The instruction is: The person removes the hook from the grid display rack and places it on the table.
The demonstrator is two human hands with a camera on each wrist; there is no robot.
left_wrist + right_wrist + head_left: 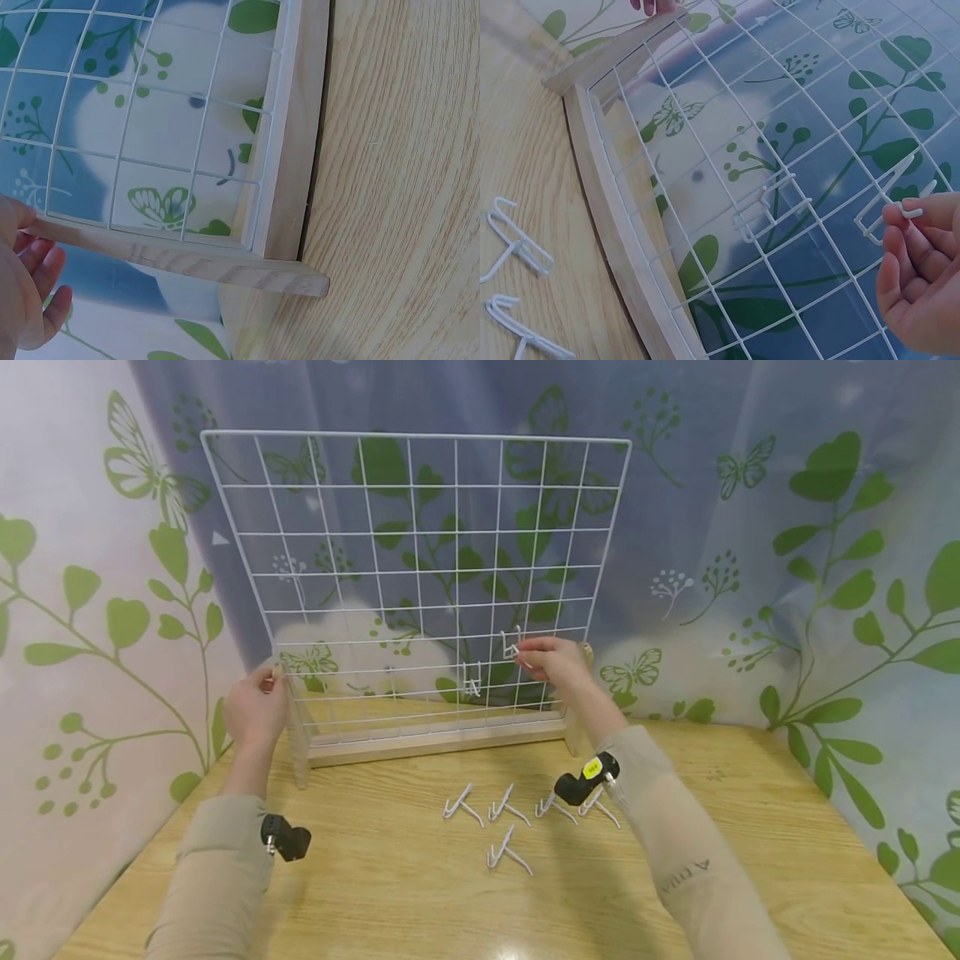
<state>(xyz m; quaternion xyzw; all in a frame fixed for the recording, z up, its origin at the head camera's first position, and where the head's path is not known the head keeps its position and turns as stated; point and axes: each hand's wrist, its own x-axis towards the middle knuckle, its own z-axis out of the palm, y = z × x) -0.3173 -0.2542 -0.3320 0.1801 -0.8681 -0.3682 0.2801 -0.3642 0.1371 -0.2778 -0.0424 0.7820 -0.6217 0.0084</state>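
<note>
A white wire grid panel (416, 437) stands upright in a wooden base (435, 747). My right hand (558, 662) pinches the arm tip of a white wire hook (913, 213) between thumb and forefinger. That hook is against the lower right of the grid; whether it is seated on the wire I cannot tell. A second white hook (472, 685) hangs on the grid, lower and to the left. At the far left, my left hand (257, 703) holds the upper end of the base's wooden side piece (187, 259), thumb on one side and fingers on the other.
Several loose white hooks (510, 852) lie on the wooden table (390, 877) in front of the base, some partly behind the right wrist camera (585, 778). A curtain (712, 610) printed with leaves and butterflies hangs close behind the grid.
</note>
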